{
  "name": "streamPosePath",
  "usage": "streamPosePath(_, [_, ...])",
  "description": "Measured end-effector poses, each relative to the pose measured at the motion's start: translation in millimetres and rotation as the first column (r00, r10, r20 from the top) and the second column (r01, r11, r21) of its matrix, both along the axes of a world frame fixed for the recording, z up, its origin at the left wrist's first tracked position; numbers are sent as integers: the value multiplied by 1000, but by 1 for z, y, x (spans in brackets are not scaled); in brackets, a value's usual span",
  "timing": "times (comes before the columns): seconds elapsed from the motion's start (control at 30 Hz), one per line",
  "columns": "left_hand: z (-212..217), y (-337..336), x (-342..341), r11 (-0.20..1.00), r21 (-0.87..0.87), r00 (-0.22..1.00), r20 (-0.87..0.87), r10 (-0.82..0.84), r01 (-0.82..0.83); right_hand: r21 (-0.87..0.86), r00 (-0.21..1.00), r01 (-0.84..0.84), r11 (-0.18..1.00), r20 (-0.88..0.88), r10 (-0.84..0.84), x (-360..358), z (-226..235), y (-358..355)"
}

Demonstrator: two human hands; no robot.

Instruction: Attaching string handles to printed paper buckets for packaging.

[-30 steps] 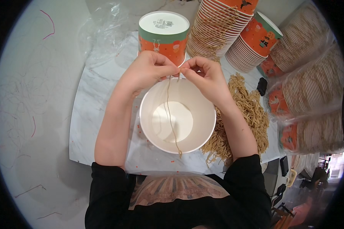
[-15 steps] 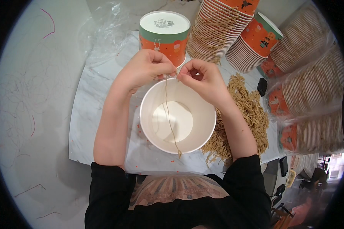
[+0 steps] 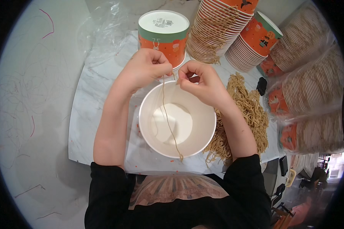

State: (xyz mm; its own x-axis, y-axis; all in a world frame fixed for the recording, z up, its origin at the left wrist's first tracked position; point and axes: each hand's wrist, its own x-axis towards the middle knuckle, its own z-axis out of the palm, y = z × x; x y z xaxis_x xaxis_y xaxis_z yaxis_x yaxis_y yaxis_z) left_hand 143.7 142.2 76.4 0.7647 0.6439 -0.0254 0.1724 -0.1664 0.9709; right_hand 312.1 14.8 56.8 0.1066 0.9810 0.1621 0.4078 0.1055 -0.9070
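A white paper bucket (image 3: 146,131) stands mouth up in front of me. A thin tan cord (image 3: 169,121) crosses its mouth from the far rim to a knot that hangs over the near rim. Beyond the far rim, my left hand (image 3: 148,70) is closed in a pinch on the cord. My right hand (image 3: 201,82) is beside it, thumb and forefinger pinched at the far rim, where a short bit of cord runs between the hands. The fingertips partly hide that cord end.
Loose tan cords (image 3: 246,108) lie heaped on the right of the marbled table (image 3: 90,126). Behind stand an upturned orange and green bucket (image 3: 163,38) and tall bucket stacks (image 3: 212,32). Plastic-wrapped stacks (image 3: 307,84) line the right, near a small black object (image 3: 261,86). Clear film (image 3: 107,30) lies far left.
My hands have drawn slightly apart, and the right fingertips are lower, at the far rim. The bucket has shifted a little toward me, with the cord's knot.
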Motion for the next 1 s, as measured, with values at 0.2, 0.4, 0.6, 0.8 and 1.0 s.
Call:
streamPosePath(0.2, [-11, 2, 5, 998, 57, 999, 25, 29, -30, -21, 998, -64, 998, -4, 64, 1, 1, -1])
streamPosePath(0.4, [-16, 5, 8, 994, 105, 999, -19, 38, -36, -63, 997, -74, 995, -15, 73, 2, 3, -2])
streamPosePath(0.6, [-9, 8, 0, 997, -6, 996, 24, -82, 82, -132, 971, 45, 990, -229, -74, -4, 2, 6])
streamPosePath(0.8, [-10, 7, 3, 991, -35, 992, 24, -126, 127, -173, 950, 9, 985, -306, -63, 6, -6, 11])
streamPosePath(1.0, [-13, 7, 4, 989, -47, 990, 39, -137, 139, -234, 935, -5, 972, -346, -79, 6, -2, 11])
